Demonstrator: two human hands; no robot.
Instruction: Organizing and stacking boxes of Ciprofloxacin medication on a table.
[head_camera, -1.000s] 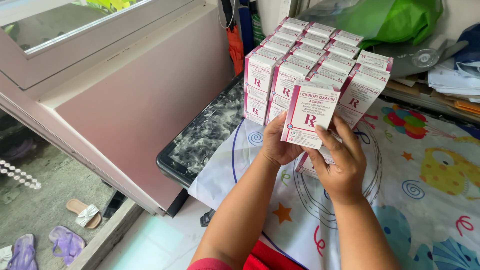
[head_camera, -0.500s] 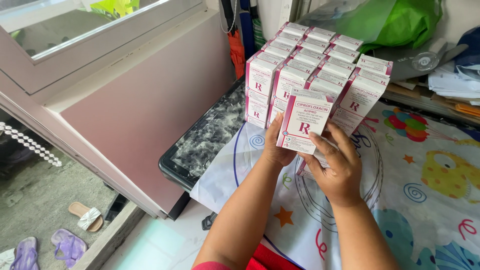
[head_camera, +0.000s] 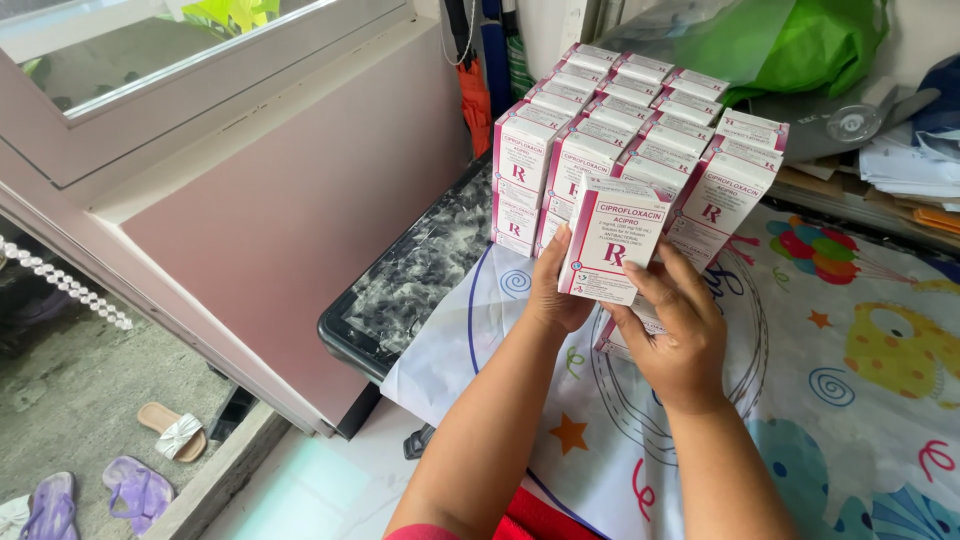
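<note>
A: What's in your hands?

B: You've got one white-and-magenta medicine carton (head_camera: 614, 240) held upright, printed face toward you, right in front of the stacked cartons (head_camera: 625, 130). Your left hand (head_camera: 553, 285) has its thumb up along the carton's left edge, fingers tucked behind it (can't see them). Your right hand (head_camera: 675, 325) clamps the carton's lower right corner, fingers curled round the front and bottom.

A: Touching the stack?

B: Can't tell. The held carton overlaps the front row from this view, so contact with it is unclear. Another carton (head_camera: 620, 335) sits under your right hand, mostly hidden.

A: What's the stack like?

B: Same kind of carton, standing in rows, two layers high at the front left, running back toward the green plastic bag (head_camera: 790, 45).

A: And under it?

B: A printed cloth (head_camera: 860, 400) with cartoon shapes and stars, spread over a dark marbled table (head_camera: 415, 275) (its left edge is bare). Pink wall panel (head_camera: 280, 210) to the left, sandals (head_camera: 170, 430) on the ground below, papers (head_camera: 915, 165) far right.
</note>
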